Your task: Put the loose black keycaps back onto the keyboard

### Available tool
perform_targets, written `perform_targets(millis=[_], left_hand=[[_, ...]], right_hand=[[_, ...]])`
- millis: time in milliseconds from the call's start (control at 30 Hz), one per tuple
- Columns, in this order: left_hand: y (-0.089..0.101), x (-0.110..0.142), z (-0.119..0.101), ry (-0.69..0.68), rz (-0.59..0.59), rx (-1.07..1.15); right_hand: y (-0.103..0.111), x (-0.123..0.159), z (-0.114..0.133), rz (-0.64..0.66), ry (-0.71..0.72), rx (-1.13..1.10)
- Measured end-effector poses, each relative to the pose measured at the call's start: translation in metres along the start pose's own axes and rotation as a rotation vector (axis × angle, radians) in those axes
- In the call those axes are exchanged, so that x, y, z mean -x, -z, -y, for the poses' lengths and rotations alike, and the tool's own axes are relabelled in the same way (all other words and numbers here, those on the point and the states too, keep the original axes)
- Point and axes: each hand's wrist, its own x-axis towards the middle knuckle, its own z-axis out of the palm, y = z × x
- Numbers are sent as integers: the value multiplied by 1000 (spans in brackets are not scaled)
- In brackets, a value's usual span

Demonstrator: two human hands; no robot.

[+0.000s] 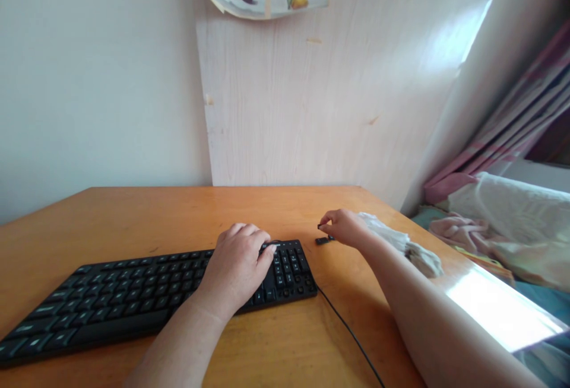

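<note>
A black keyboard [133, 293] lies slanted on the wooden table, its left end closer to me. My left hand [240, 257] lies over it left of the number pad, fingers curled towards the far edge and thumb pressed on top. By that thumb a thin dark curved piece [271, 244] shows, too small to name. Several spots at the number pad's near right corner [296, 289] look bare of keycaps. Right of the keyboard, my right hand [345, 226] pinches a small black keycap [319, 226] above the table. Below its fingertips lie small black keycaps [321, 240].
A cable [350, 328] runs from the keyboard's right side towards me. Behind my right wrist sits a crumpled pale plastic bag [385, 231] with a greyish bundle [423, 259]. The wooden table [187, 216] meets the wall; bedding [499, 234] lies beyond its right edge.
</note>
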Motion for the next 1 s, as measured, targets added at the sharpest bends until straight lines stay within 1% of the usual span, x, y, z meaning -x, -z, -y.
perform_targets(millis=[100,233,367,500,600,700,833,1000], left_hand=[[0,0,0,-3,-4,-1],[2,0,-1,1,0,-9],[3,0,-2,8,10,-13],[3,0,-3,5,17,-27],[2,1,-2,7,20,-42],[1,1,-2,8,23,-46],[1,1,-2,5,23,-48],[1,1,-3,10,23,-47]], right_hand=[[9,13,8,-23,69,-38],[21,39,27,-19,183,-99],[29,67,49,41,340,-95],[31,85,64,113,449,-28],[28,90,68,138,491,14],[22,90,70,126,512,66],[16,88,70,132,509,126],[15,88,72,154,508,153]])
